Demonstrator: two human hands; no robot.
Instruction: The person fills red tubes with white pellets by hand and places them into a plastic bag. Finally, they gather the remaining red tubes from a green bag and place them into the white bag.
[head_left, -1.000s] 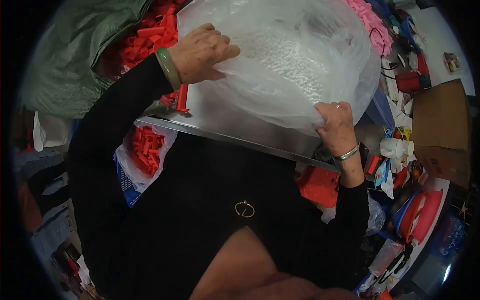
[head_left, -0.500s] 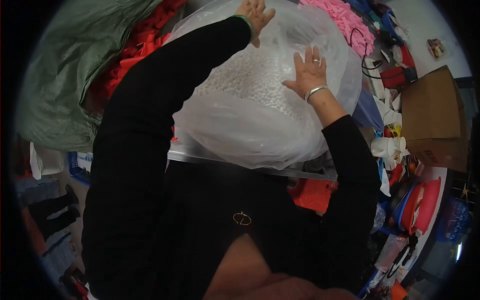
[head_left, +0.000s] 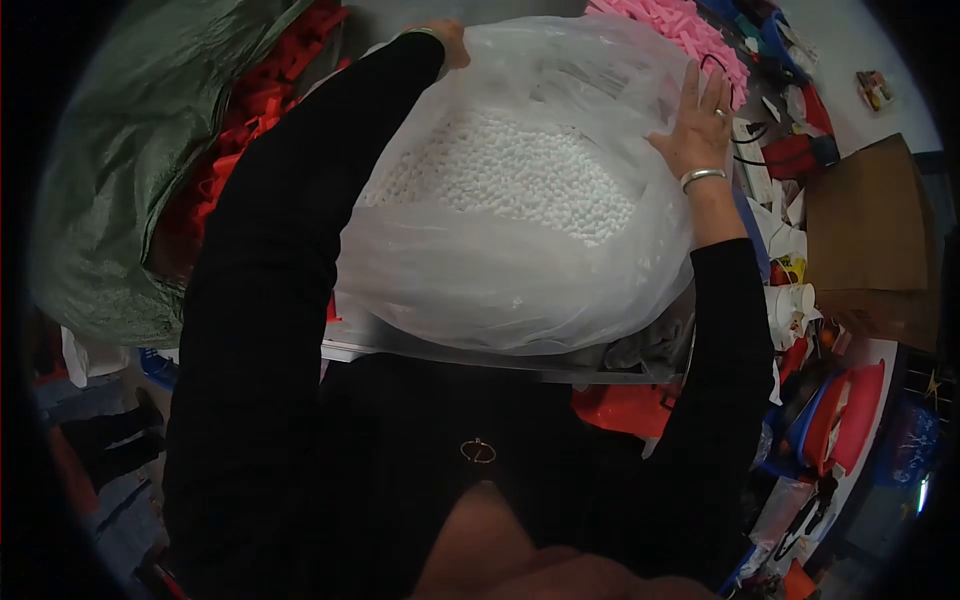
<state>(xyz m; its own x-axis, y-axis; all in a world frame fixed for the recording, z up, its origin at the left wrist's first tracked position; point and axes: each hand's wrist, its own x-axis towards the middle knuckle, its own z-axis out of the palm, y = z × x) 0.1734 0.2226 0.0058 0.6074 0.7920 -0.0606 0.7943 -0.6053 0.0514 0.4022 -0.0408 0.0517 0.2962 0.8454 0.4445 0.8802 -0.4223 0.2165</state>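
A large translucent plastic bag lies wide-mouthed in front of me, with many small white pellets showing inside. My right hand, with a ring and a silver bracelet, rests against the bag's right side, its fingers stretched out. At the far left rim of the bag is my left hand, below a green bangle. Its fingers are mostly hidden, so their grip does not show.
Red plastic pieces spill from a dark green sack on the left. Pink pieces are heaped behind the bag. To the right stand a cardboard box, a white cup and red basins.
My hands have moved apart: the left toward the far left rim, the right outward to the right side. The bag's mouth is spread wider and more pellets show.
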